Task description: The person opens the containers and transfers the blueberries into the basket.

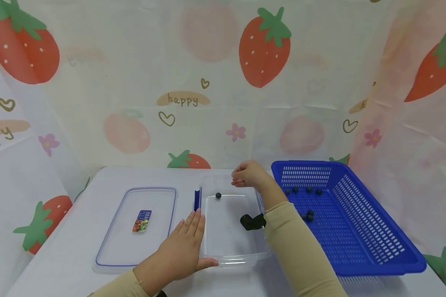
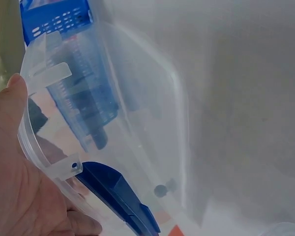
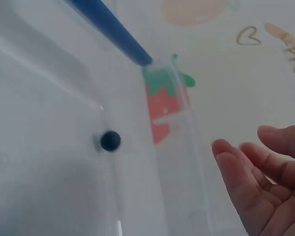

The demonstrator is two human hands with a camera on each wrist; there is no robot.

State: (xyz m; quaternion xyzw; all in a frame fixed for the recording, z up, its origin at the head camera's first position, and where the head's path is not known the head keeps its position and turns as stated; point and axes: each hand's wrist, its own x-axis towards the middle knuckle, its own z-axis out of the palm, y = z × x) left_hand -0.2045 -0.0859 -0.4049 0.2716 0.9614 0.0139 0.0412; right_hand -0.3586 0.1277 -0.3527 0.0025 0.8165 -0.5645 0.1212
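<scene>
A clear plastic box (image 1: pixel 230 235) with a blue side clip (image 2: pixel 115 194) stands between my hands. Inside, toward its far end, lies one small dark ball (image 1: pixel 218 195) that looks like a blueberry. My left hand (image 1: pixel 182 247) rests along the box's left rim, fingers straight and thumb spread over the near corner. Above the far right corner is my right hand (image 1: pixel 250 174), its fingers loosely bent. The right wrist view shows a gap between thumb and fingertips (image 3: pixel 231 167), with nothing held there.
To the right stands a blue perforated basket (image 1: pixel 360 231) with several similar dark balls (image 1: pixel 309 189) on its floor. A clear lid (image 1: pixel 113 227) with a blue seal and a fruit label (image 1: pixel 142 220) lies on the left. A strawberry-printed cloth (image 1: pixel 226 136) hangs behind the white table.
</scene>
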